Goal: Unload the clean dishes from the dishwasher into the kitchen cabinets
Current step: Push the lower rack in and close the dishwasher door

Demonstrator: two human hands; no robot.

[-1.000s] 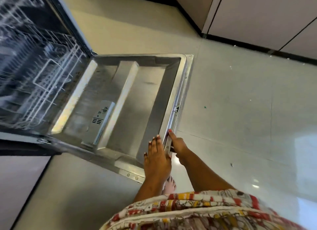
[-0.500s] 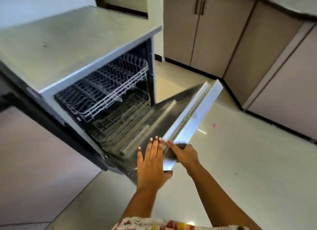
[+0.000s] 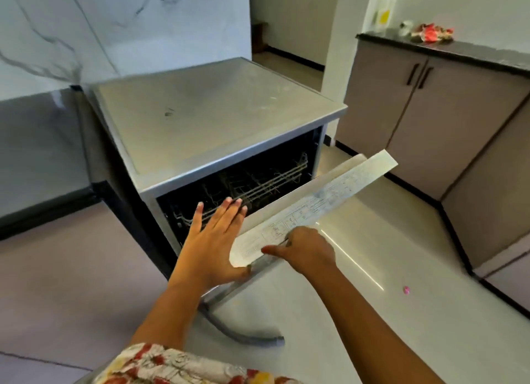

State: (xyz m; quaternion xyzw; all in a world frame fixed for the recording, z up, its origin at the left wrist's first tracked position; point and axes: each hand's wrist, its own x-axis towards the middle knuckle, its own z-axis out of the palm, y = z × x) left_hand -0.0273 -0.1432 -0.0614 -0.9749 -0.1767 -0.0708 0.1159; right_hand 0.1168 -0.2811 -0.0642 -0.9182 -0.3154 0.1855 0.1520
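Note:
A grey dishwasher (image 3: 218, 120) stands on the floor with its door (image 3: 321, 203) swung most of the way up, leaving a narrow dark gap. Inside the gap the white wire upper rack (image 3: 258, 183) looks bare; the lower rack is hidden. My right hand (image 3: 304, 249) grips the door's top edge near its left corner, thumb on the printed label. My left hand (image 3: 215, 240) lies flat with fingers spread against the door's left end, holding nothing.
Brown base cabinets (image 3: 436, 120) with dark handles run along the right under a black counter (image 3: 459, 51) carrying a red crumpled item (image 3: 431, 32). A grey drain hose (image 3: 243, 337) curls on the pale floor below the door. A small pink speck (image 3: 406, 290) lies on the floor.
The door has swung up from lying flat to nearly shut, with both hands staying on its edge. My view has risen from the floor to the dishwasher's top and the cabinets.

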